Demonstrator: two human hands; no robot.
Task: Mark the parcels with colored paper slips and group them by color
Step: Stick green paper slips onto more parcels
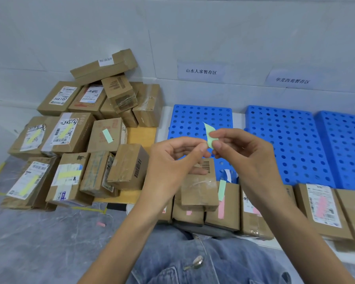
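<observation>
A light green paper slip is held up in front of me, pinched at its lower end by both my left hand and my right hand. Just below the hands lies a small brown parcel with a barcode, stacked on a row of parcels bearing pink slips. To the left is a pile of brown parcels; some carry yellow slips and one a green slip.
Blue perforated pallets lie along the white wall under two paper signs. A wooden board shows under the left pile. A stray pink slip lies on the grey floor. My jeans-clad legs fill the bottom of the view.
</observation>
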